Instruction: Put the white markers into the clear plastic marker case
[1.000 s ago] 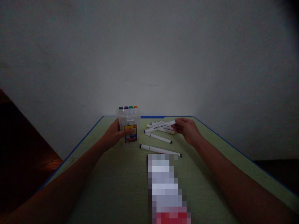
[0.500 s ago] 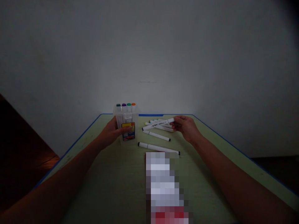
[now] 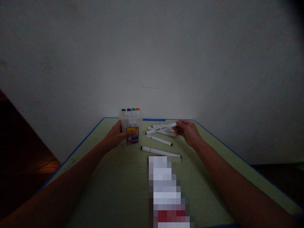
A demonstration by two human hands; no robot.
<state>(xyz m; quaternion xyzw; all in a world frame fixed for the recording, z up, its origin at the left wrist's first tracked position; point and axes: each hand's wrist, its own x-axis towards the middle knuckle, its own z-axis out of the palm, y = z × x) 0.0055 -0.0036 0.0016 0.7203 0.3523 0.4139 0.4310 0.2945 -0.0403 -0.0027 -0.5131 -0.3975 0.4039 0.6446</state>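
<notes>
My left hand (image 3: 117, 135) grips a clear plastic marker case (image 3: 139, 128) from its left side, thumb across the yellow and blue label. Several markers stand in the case, with dark green, purple, green and orange caps (image 3: 138, 109) along the top. Between the fingertips of my right hand (image 3: 187, 131) is the right end of a white marker (image 3: 161, 128); it slants down to the left to a dark purplish tip. Beneath it several white markers (image 3: 169, 133) lie in a loose group, partly hidden. Closer to me are a thinner-looking marker (image 3: 161, 140) and a black-capped marker (image 3: 159, 151).
A pixelated, blurred item with white and red parts (image 3: 166, 190) lies on the near middle of the pale green table (image 3: 111, 183). Blue edging (image 3: 154, 119) runs round the table, and a grey wall (image 3: 152, 57) rises just behind it.
The view shifts slightly with the head. Both hands keep their hold, and the case and the markers stay in about the same places.
</notes>
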